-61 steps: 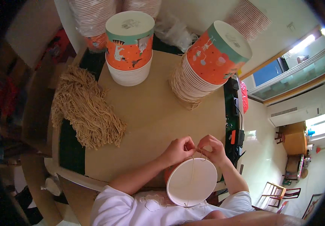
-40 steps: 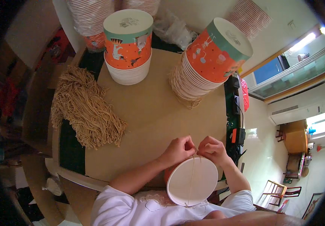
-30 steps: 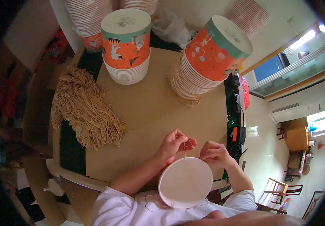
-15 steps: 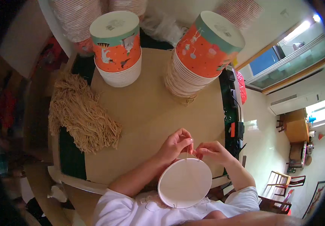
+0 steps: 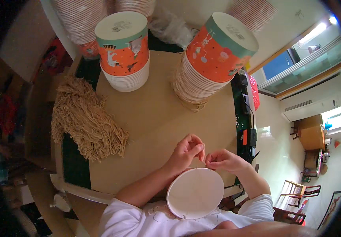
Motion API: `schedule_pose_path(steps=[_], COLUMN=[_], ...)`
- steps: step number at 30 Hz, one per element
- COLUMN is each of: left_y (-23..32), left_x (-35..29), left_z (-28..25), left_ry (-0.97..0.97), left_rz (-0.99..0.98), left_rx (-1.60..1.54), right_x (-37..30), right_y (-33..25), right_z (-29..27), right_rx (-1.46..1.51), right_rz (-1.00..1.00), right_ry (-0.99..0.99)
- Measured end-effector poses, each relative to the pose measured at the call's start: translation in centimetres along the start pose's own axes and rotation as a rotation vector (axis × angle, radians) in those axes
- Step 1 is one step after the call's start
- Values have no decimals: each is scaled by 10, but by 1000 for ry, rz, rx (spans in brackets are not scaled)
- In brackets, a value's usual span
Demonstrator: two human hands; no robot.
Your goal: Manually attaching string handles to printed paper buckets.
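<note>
1. Bucket (image 5: 195, 193), one: near side, tilted against the person's white shirt (image 5: 135, 221), pale mouth facing up.
2. String (image 5: 203, 162), one thin tan strand visible: at the bucket's far rim, between the hands.
3. Left hand (image 5: 189, 152), one: thumb and forefinger together, pinching the string above the rim.
4. Right hand (image 5: 222, 161), one: thumb and fingertips pinching the string at the rim.
5. Bundle of string (image 5: 85, 118), one: tan, loose strands, left side of the table.
6. Bucket stacks, two, upside down on the brown sheet (image 5: 150, 118): far left (image 5: 123, 57) and far right (image 5: 220, 51), the latter with tan strings hanging; buckets too tightly nested to count.
7. Pale ribbed stacks (image 5: 79, 17), at least three: beyond the table.
8. Plastic bag (image 5: 172, 29), clear: far side.
9. Markings: grey print on two upturned bases, too small to read; pale figures on orange sides.
</note>
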State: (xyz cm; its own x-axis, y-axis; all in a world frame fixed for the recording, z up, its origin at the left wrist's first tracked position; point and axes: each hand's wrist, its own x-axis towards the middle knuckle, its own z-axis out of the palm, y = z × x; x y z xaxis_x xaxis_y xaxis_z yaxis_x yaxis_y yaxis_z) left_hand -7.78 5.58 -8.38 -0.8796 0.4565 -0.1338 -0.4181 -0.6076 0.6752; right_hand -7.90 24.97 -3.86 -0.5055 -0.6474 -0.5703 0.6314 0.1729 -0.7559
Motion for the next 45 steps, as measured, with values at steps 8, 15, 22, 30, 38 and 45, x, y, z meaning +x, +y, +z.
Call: schedule_pose_path(steps=[8,15,22,30,38,45], left_y=[-3,45,53,53,42,52], left_x=[-3,-14,-20,-27,-60,-80], left_z=[4,-8,0,7,-10,25], left_ry=[94,15,-50,-44,15,-55], left_rz=[106,27,-81,11,234,511], left_rx=[-124,255,367,611,1298,1238], right_x=[-4,-39,-43,-8,-5,-19], right_y=[3,9,0,-25,22,26], right_z=[-1,-13,5,36,-4,-1], right_rx=[-68,-68,-370,-350,-421,-311], right_rz=[28,-130,-268,-237,-185,-366], right_ry=[8,297,402,456,298,-5])
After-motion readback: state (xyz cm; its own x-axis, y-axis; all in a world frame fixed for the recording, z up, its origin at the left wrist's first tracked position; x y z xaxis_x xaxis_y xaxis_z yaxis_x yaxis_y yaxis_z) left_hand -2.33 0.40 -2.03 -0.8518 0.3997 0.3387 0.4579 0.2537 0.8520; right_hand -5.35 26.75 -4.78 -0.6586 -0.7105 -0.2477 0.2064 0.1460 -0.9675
